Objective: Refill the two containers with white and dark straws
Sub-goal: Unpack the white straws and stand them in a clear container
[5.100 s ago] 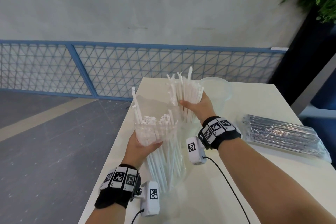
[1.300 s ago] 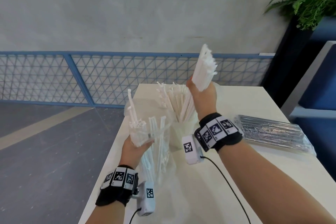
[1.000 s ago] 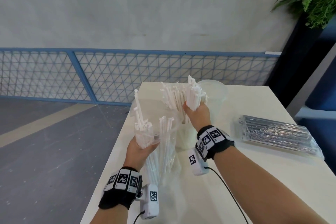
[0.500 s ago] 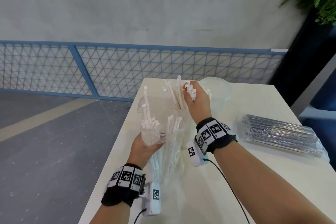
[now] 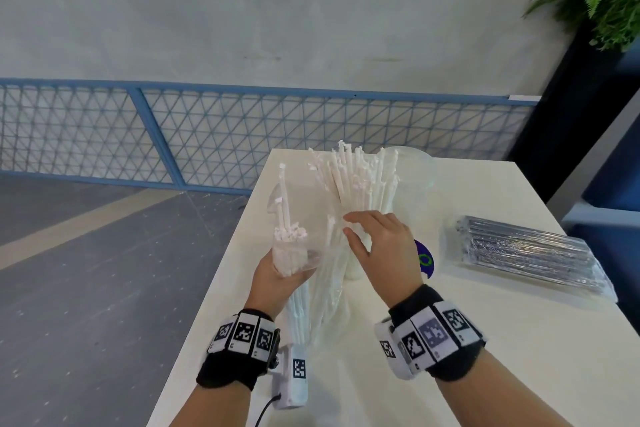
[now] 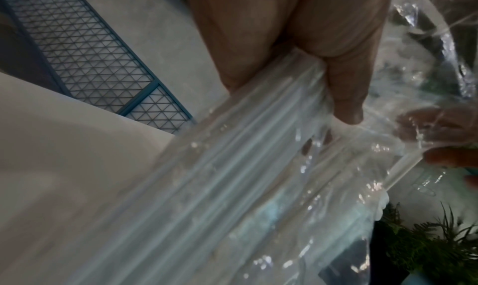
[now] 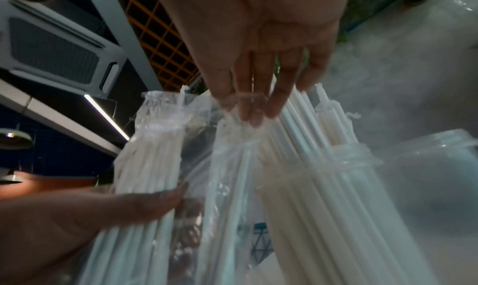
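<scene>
The left hand [image 5: 277,279] grips a clear plastic bag [image 5: 325,274] of white straws [image 5: 289,253] near the table's [image 5: 485,340] left edge, fingers curled round the bundle through the plastic, and it has kept that grip throughout. The right hand [image 5: 384,246] has changed most: about a second ago it was raised with a fistful of white straws, then pushed them down into the near container [image 5: 355,263]; now it holds none and has come back toward the bag. Its fingers [image 7: 248,105] are straight and loosely spread, their tips touching the bag's open mouth; whether they pinch the plastic is hard to tell, since the wrist view is blurred. The near container stands just behind that hand, packed with white straws [image 5: 356,180] that fan out above its rim, fuller than five seconds ago. A second container [image 5: 415,170], clear and seemingly without straws, stands just behind it. The dark straws [image 5: 526,253] lie in their sealed wrapper on the right side of the table, well apart from both hands and where they lay before.
</scene>
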The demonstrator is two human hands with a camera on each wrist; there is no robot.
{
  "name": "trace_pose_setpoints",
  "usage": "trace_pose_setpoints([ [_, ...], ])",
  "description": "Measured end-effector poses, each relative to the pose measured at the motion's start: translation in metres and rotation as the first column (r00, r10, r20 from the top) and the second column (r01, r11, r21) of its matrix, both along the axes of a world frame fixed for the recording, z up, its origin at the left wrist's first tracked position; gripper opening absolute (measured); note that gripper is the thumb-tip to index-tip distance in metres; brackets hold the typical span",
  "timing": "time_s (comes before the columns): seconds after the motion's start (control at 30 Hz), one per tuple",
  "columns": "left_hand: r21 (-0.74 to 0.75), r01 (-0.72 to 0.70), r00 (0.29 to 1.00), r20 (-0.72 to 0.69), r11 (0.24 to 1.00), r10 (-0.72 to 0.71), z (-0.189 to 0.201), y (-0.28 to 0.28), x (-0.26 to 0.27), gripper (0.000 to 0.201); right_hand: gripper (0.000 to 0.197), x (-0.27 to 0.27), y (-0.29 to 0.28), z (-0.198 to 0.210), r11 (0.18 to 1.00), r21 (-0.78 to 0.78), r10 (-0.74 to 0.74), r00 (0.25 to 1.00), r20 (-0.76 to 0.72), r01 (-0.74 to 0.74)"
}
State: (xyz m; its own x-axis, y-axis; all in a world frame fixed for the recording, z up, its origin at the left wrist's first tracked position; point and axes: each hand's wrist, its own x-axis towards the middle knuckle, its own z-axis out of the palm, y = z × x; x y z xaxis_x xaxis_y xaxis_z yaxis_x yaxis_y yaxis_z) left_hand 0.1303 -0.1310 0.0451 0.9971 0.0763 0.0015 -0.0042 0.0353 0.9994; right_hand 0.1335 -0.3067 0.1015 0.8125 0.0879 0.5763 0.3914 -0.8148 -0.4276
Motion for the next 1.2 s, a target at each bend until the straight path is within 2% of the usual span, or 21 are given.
trace_pose_setpoints([
  [0.17, 0.052, 0.036, 0.999, -0.008, 0.998, -0.035, 0.002, -0.001, -0.003, 0.034, 0.039, -0.002, 0.004, 0.007, 0.991, 0.124, 0.094, 0.930, -0.355, -0.052],
  [0.27, 0.057, 0.071, 0.997, -0.014, 0.996, -0.070, 0.004, 0.000, -0.006, 0.032, 0.037, -0.001, 0.007, 0.009, 0.953, 0.302, 0.168, 0.860, -0.483, -0.017],
  [0.37, 0.050, 0.092, 0.996, -0.015, 0.995, -0.091, 0.005, 0.002, -0.007, 0.039, 0.031, 0.004, 0.009, 0.006, 0.888, 0.460, 0.300, 0.766, -0.569, -0.006],
  [0.4, 0.050, 0.094, 0.996, -0.016, 0.994, -0.093, 0.005, 0.003, -0.007, 0.043, 0.030, 0.005, 0.009, 0.005, 0.876, 0.482, 0.334, 0.742, -0.582, -0.017],
  [0.47, 0.052, 0.096, 0.995, -0.015, 0.994, -0.096, 0.003, 0.005, -0.006, 0.053, 0.030, 0.005, 0.010, 0.003, 0.880, 0.472, 0.355, 0.739, -0.572, -0.057],
  [0.63, 0.078, 0.144, 0.990, -0.015, 0.986, -0.143, 0.000, 0.005, -0.003, 0.078, 0.040, 0.001, 0.019, -0.006, 0.921, 0.338, 0.351, 0.791, -0.500, -0.195],
  [0.73, 0.169, 0.147, 0.989, 0.008, 0.975, -0.151, 0.000, 0.001, 0.000, 0.085, 0.055, -0.001, 0.024, -0.013, 0.949, 0.214, 0.309, 0.829, -0.465, -0.234],
  [0.83, 0.304, 0.169, 0.984, 0.001, 0.938, -0.177, 0.000, 0.000, 0.003, 0.089, 0.069, -0.005, 0.032, -0.015, 0.943, 0.264, 0.311, 0.815, -0.488, -0.203],
  [0.93, 0.401, 0.214, 0.976, -0.047, 0.891, -0.214, 0.010, -0.011, 0.000, 0.100, 0.062, -0.004, 0.043, -0.020, 0.909, 0.408, 0.321, 0.757, -0.569, -0.079],
  [1.0, 0.402, 0.234, 0.972, -0.086, 0.885, -0.218, 0.013, -0.016, -0.001, 0.093, 0.057, -0.004, 0.048, -0.020, 0.889, 0.457, 0.291, 0.732, -0.617, 0.032],
  [1.1, 0.392, 0.294, 0.955, -0.162, 0.872, -0.249, 0.009, -0.013, -0.005, 0.051, 0.050, -0.006, 0.054, -0.020, 0.842, 0.520, 0.267, 0.727, -0.633, 0.145],
  [1.2, 0.404, 0.280, 0.959, -0.154, 0.871, -0.237, 0.009, -0.013, -0.007, 0.043, 0.038, -0.006, 0.056, -0.025, 0.751, 0.629, 0.291, 0.756, -0.587, 0.200],
])
